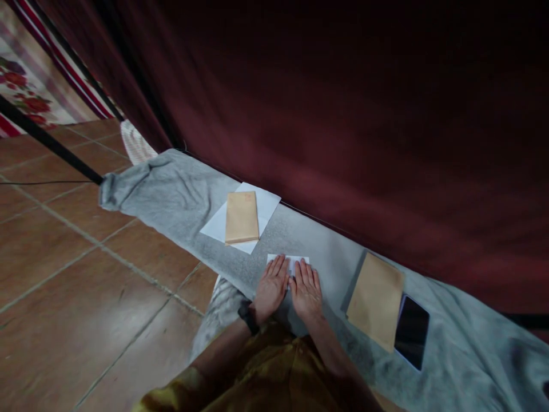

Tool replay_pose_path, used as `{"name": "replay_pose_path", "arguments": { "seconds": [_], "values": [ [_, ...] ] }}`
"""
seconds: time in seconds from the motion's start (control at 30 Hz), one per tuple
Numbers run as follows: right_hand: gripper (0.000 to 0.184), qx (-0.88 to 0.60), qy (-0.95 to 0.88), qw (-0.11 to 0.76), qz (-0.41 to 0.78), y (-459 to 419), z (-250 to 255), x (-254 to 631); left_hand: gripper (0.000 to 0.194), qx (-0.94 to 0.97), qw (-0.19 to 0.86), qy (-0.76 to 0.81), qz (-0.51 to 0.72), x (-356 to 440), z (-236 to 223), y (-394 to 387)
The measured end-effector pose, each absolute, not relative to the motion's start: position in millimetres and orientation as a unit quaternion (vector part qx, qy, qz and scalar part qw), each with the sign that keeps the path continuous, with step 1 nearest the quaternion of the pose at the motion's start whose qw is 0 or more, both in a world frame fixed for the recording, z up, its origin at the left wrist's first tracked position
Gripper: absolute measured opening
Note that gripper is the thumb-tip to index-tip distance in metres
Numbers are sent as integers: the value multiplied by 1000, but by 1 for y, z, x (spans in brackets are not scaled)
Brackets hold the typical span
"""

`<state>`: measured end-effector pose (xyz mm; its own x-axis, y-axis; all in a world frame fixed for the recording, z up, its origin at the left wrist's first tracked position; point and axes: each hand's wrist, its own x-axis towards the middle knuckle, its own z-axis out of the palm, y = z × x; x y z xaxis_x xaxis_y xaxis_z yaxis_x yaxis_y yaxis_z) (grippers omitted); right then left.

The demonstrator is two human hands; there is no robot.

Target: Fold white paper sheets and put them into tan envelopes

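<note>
A small piece of white paper (303,259) lies on the grey cloth in front of me, mostly covered by my hands. Pressed flat on its left part is my left hand (273,284), fingers straight and a dark watch on the wrist. My right hand (307,289) rests flat on the right part, its fingers also stretched out. The two thumbs come close together near the middle of the paper. Whether the paper is folded cannot be made out.
Left of my hands, a stack of brown envelopes (242,217) sits on white sheets (269,203). To the right lie more brown envelopes (377,297) and a dark-screened phone (412,332). Grey cloth (189,194) covers the narrow bench, and a dark red curtain (343,143) hangs along its far edge.
</note>
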<state>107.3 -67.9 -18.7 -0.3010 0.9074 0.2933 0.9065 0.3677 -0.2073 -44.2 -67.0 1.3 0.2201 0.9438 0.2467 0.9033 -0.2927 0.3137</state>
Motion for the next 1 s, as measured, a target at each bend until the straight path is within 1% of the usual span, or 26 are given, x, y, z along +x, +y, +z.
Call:
{"name": "replay_pose_path", "arguments": {
  "seconds": [0.23,0.37,0.47,0.63,0.77,0.9,1.0],
  "values": [
    [63,-546,-805,228,-42,-73,-22,120,66,761,16,627,167,-56,-1,-82],
    [65,-552,-805,211,-44,-74,-21,132,70,757,9,635,154,-66,4,-90],
    [63,-558,-809,183,-28,-74,-16,140,71,758,5,637,141,-68,5,-92],
    [61,-573,-803,162,11,-68,-5,134,68,762,-11,638,112,-67,5,-91],
    [60,-520,-838,164,31,-72,-6,122,65,769,-17,632,94,-62,8,-91],
    [60,-511,-846,154,24,-78,-12,121,55,818,-11,570,75,-59,11,-91],
    [60,-507,-851,134,15,-77,-15,125,55,844,-2,531,75,-62,9,-90]
  ]
}}
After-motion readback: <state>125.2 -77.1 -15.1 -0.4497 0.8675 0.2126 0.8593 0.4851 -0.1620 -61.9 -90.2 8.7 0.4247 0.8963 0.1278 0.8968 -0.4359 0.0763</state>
